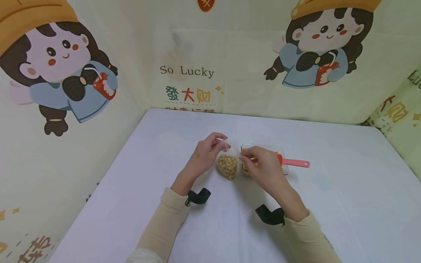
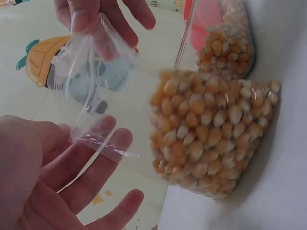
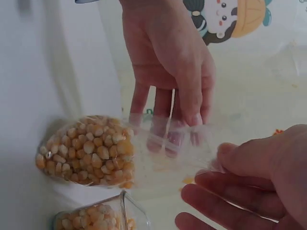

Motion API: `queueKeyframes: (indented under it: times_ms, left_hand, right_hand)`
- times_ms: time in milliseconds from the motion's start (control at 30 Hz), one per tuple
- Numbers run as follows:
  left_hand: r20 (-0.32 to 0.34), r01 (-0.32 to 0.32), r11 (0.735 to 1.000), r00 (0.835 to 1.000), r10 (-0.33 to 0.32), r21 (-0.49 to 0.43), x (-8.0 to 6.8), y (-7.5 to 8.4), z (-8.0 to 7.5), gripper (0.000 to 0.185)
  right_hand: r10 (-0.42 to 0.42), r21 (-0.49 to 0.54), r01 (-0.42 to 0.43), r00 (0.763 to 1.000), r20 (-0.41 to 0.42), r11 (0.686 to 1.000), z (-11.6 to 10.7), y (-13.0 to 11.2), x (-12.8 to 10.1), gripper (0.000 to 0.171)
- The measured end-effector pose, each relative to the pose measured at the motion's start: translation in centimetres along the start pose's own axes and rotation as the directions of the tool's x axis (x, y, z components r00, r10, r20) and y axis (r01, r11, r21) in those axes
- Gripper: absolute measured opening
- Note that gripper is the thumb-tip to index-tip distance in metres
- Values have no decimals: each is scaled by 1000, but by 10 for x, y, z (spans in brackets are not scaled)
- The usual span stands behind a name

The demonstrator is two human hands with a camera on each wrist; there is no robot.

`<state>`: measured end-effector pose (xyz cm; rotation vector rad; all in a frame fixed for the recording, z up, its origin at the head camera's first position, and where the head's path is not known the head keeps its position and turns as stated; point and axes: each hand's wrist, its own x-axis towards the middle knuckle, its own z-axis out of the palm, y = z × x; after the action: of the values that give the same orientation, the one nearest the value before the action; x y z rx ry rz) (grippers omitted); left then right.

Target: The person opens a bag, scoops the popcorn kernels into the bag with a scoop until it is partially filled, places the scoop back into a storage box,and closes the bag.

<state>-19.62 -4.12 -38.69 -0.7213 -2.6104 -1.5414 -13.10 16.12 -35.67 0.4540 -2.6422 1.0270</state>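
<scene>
A clear plastic bag (image 1: 227, 166) of dried corn kernels stands on the table, its bottom bulging and its thin upper part drawn up. My left hand (image 1: 205, 153) pinches one side of the bag's mouth between thumb and fingers. On the opposite side, my right hand (image 1: 264, 170) pinches the other edge with thumb and forefinger. In the left wrist view, the bag's kernels (image 2: 216, 129) fill its lower part, and the empty film (image 2: 88, 81) above is creased and stretched between both hands. The right wrist view shows the film's top corner at the right thumb (image 3: 240, 158).
Right beside the bag sits a clear box (image 1: 285, 171) holding more corn kernels, partly hidden behind my right hand. A pink-red scoop (image 1: 297, 163) lies in it, its handle sticking out to the right. The white table (image 1: 148, 175) meets a printed cloth backdrop (image 1: 243, 73).
</scene>
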Motion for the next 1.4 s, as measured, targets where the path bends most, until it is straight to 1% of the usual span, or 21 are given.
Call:
queueKeyframes:
  times_ms: [100,167,267,433,533,700,767,867,1000,1100,1200,1300,1400]
  left_hand:
    - [-38,6,1000,999,-6,-3,0,-2,-3,13]
    - [-48,9,1000,999,-9,4,1,-3,-6,12]
    - [-41,13,1000,999,-12,28,0,-2,-12,12]
    - [-32,43,996,999,-41,72,-4,5,-20,14]
    - [-25,66,992,998,-63,107,-5,8,-22,14]
    - [-15,74,989,997,-72,129,-6,7,-22,14]
    - [-17,67,991,998,-65,118,-6,7,-22,14]
    - [-17,55,992,998,-53,110,-6,6,-23,13]
    - [-36,18,992,999,-14,128,-5,6,-25,10]
    - [-69,-26,988,997,37,153,-5,8,-26,9]
    - [-92,-62,981,993,80,183,-5,8,-27,9]
    - [-86,-78,975,992,98,209,-4,9,-26,10]
    - [-63,-71,976,994,86,206,-5,9,-26,9]
  right_hand:
    - [-17,48,19,999,-46,999,-2,5,0,13]
    - [-20,70,25,998,-65,997,-4,8,1,12]
    - [-15,96,24,996,-86,995,-5,12,3,10]
    - [2,119,13,992,-123,993,-7,16,10,8]
    - [49,129,-36,994,-95,991,-5,19,14,10]
    - [131,133,-131,991,10,982,-2,23,16,16]
    - [140,135,-143,990,34,980,-2,24,16,15]
    - [132,132,-137,990,41,982,-2,25,17,12]
    - [89,128,-88,996,-5,988,-1,25,17,10]
    - [50,120,-43,997,-53,992,1,24,18,9]
    - [34,112,-25,997,-76,993,3,23,19,8]
    - [50,120,-42,997,-62,992,4,23,19,8]
    - [80,146,-76,996,-27,986,4,23,18,10]
